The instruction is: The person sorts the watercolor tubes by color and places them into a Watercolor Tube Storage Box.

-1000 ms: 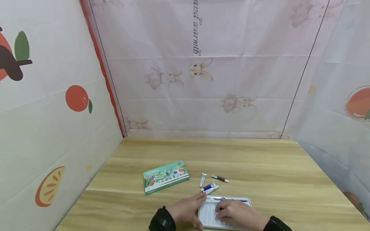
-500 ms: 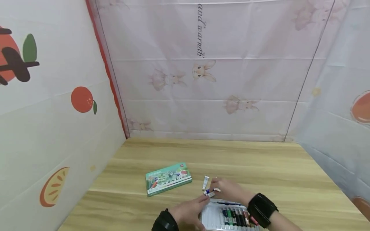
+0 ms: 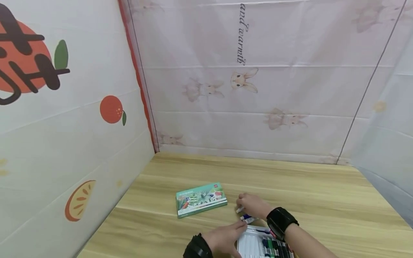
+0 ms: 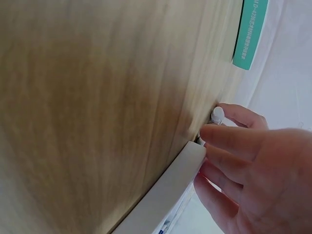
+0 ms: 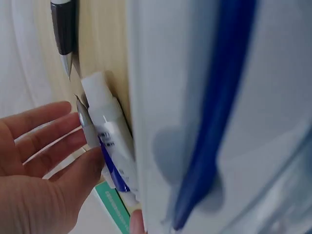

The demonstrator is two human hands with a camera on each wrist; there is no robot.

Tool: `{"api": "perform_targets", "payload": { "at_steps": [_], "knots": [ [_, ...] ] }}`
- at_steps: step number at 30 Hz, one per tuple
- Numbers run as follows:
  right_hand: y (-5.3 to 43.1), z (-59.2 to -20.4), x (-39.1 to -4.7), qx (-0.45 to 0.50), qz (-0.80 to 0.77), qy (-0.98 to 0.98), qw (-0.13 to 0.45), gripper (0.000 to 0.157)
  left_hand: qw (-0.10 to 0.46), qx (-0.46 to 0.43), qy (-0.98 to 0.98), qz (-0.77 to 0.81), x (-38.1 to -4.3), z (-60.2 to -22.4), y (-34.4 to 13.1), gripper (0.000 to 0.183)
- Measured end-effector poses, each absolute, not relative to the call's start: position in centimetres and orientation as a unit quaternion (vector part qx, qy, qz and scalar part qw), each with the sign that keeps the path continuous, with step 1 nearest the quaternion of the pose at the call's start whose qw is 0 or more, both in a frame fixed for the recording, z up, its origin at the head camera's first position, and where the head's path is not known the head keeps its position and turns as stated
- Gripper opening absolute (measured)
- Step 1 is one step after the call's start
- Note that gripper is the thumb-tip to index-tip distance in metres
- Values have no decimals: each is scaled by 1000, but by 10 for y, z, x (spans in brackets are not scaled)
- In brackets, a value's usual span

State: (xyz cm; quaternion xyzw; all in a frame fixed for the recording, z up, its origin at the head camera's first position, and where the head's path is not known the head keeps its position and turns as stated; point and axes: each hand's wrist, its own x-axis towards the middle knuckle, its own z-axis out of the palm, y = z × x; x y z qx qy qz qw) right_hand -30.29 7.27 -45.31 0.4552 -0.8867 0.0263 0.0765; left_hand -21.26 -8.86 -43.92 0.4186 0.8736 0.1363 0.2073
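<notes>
the left hand point(image 3: 226, 237), fingers relaxed, touched the left edge of the white tray point(image 3: 250, 245), which held a row of paint tubes point(image 3: 274, 248). by its far-left corner lay a blue paint tube point(image 3: 246, 216). the right hand point(image 3: 253, 205) curved over a white-capped tube point(image 3: 240, 209); its grip could not be told. the green illustrated box point(image 3: 202, 200) lay nearer the surface's point(image 3: 145, 222) left edge.

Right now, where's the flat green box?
In the head view, the flat green box lies on the wooden table, left of and beyond the white rectangular tray.

"and warmth" point(image 3: 242, 34) on the backdrop point(image 3: 206, 125)
</notes>
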Motion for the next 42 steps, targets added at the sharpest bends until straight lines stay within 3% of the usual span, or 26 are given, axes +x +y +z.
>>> {"api": "perform_targets", "payload": {
  "at_steps": [7, 17, 33, 42],
  "knots": [
    [77, -448, -303, 482, 27, -873, 64, 18, 211, 408, 879, 126, -214, -439, -85, 81],
    [85, -439, -295, 485, 83, -869, 51, 12, 207, 407, 878, 139, -213, -442, -88, 84],
    [101, -424, -253, 523, 107, -840, 96, 20, 191, 408, 876, 174, -212, -445, -90, 90],
    [107, -421, -232, 524, 117, -840, 83, 26, 212, 389, 879, 178, -210, -444, -86, 91]
  ]
}}
